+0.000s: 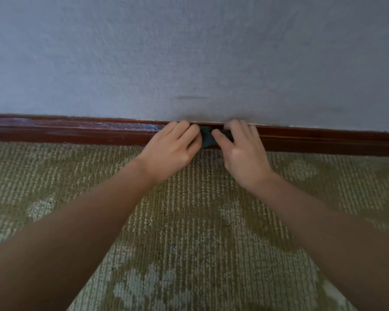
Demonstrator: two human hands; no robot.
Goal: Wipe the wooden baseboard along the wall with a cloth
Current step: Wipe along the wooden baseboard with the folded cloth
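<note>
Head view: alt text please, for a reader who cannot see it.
A left hand and a right hand together hold a small dark cloth against a reddish-brown baseboard, between a grey wall and patterned green carpet. Left of the hands the baseboard shows pale streaks.

There are two bare hands, left hand (pixel 173 145) and right hand (pixel 244 151), one dark teal cloth (pixel 208 137) at twelve o'clock, one reddish-brown wooden baseboard (pixel 76 131).

dark red-brown wooden baseboard (pixel 76 133): varnished, glossy, streaky patchy sheen on the left stretch. small dark teal cloth (pixel 207 138): soft matt fabric. grey-blue wall (pixel 189 52): matt, fine grainy texture. olive-green carpet (pixel 200 209): rough ribbed weave, matt.
</note>
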